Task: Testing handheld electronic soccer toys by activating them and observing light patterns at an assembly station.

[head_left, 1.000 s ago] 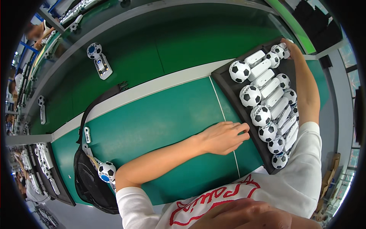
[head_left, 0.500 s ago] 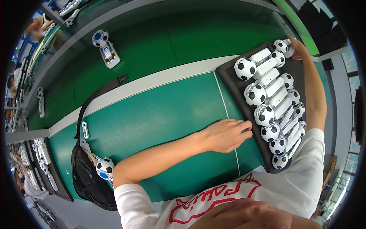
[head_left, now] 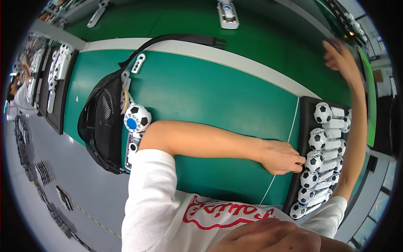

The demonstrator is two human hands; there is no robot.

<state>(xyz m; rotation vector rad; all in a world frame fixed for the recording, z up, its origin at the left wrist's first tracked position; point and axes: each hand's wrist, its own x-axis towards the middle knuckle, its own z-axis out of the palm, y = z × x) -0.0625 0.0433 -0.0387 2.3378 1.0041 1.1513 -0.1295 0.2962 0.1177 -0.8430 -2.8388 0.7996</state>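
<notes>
My left arm reaches across the green work mat, and my left hand, fingers curled in, rests against the near-left edge of a black tray. Whatever is under its fingertips is hidden. In the tray lie rows of white handheld fans with heads patterned like footballs. My right hand is raised beyond the tray's far end, above the dark green belt, slightly blurred; its fingers are apart and nothing shows in them. Near my left elbow a fan with a football head and blue centre lies beside a black mesh bag.
A pale rail separates the mat from the belt. One opened white fan lies on the belt. A small white handle part is near the bag's strap. Another tray of fans stands at far left.
My view has turned toward the left. The right hand has left the tray's far corner, where it was at a white piece, and moved out over the belt. My left hand stays at the tray's edge.
</notes>
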